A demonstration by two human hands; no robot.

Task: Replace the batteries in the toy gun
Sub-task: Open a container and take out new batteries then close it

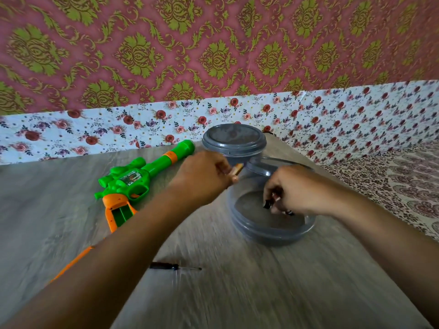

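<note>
While both hands' fingers pinch batteries, the toy gun (133,179) lies on a grey wood-grain table (213,293) beneath patterned wallpaper (166,43).

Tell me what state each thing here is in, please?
Toy gun: lying on table, battery compartment open and empty.
Far container: lidded.
Near container: open.
Left hand: holds a battery.
Right hand: pinching something dark inside near container.
Screwdriver: lying untouched.

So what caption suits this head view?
Left hand holds a battery; right hand reaches into the container.
</note>
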